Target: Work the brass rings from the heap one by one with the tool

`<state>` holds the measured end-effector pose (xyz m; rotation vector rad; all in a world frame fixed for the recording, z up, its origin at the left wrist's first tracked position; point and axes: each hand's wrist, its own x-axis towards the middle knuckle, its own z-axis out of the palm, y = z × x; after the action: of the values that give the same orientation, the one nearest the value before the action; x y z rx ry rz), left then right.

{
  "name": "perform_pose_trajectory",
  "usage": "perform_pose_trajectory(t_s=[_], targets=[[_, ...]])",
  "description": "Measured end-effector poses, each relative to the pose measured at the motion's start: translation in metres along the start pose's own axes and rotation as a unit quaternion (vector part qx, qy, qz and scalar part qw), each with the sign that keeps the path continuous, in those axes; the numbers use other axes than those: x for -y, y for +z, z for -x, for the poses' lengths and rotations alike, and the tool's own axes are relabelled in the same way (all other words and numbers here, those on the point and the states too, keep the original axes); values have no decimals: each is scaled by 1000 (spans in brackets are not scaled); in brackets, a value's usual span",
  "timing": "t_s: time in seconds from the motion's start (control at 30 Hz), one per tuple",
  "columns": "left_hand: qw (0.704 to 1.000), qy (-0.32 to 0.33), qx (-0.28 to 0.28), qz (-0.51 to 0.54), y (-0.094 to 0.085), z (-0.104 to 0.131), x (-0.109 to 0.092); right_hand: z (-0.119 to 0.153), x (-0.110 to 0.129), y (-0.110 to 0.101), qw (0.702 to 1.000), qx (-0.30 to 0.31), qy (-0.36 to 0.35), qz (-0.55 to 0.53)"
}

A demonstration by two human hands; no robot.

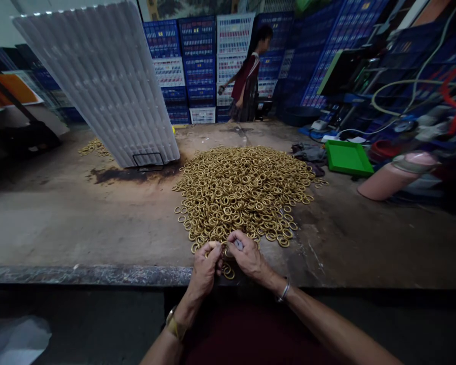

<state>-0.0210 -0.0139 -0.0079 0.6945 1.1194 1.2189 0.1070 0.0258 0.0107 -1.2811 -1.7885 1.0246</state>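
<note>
A large heap of brass-coloured metal rings (pixel 239 192) lies on the worktable. At its near edge my two hands meet, fingertips almost touching. My left hand (pixel 204 267) is closed in a pinch on a brass ring (pixel 224 244), whose outline is partly covered by the fingers. My right hand (pixel 252 261) is also closed, its thumb and forefinger at the same ring. A small grey piece (pixel 238 245) shows within the right hand's grip; its kind is unclear. A few loose rings (pixel 228 271) lie just below the hands, near the table's front edge.
A tall ribbed translucent panel (pixel 102 81) leans in a black wire stand (pixel 148 161) at left. On the right are a green tray (pixel 348 157), a pink cylinder (pixel 397 175) and hoses. Behind the worktable (pixel 99 223), a person (pixel 247 76) passes stacked crates (pixel 197 66).
</note>
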Motion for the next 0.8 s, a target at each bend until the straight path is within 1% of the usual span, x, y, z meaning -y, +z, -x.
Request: perform_pose_trajectory(t_s=[0.1,0.23,0.3,0.33,0.37,0.47,0.5,0.53,0.63,0.8], targets=[[998,25,-9,-55,0,0,-1,-1,-1,0,1000,16,21,-16],[982,111,-23,-152,3,1,-7,-3,-3,0,997,56,35,-30],[975,142,-22,-169,5,3,-9,-5,-6,1,996,66,44,-31],[977,135,-15,-165,5,3,-9,-6,-6,1,996,65,49,-29],[982,112,-6,-152,5,3,-9,-7,-7,1,996,63,55,-26],[997,-4,32,-73,4,3,-6,-8,-8,3,996,51,67,-17],[997,-32,45,-45,3,3,-5,-8,-9,3,996,48,69,-18],[997,-47,55,-21,3,3,-4,-8,-9,3,996,46,72,-22],[997,-41,68,15,2,2,-2,-9,-10,4,994,47,83,-49],[997,-13,65,25,3,2,1,-9,-14,4,988,51,97,-109]])
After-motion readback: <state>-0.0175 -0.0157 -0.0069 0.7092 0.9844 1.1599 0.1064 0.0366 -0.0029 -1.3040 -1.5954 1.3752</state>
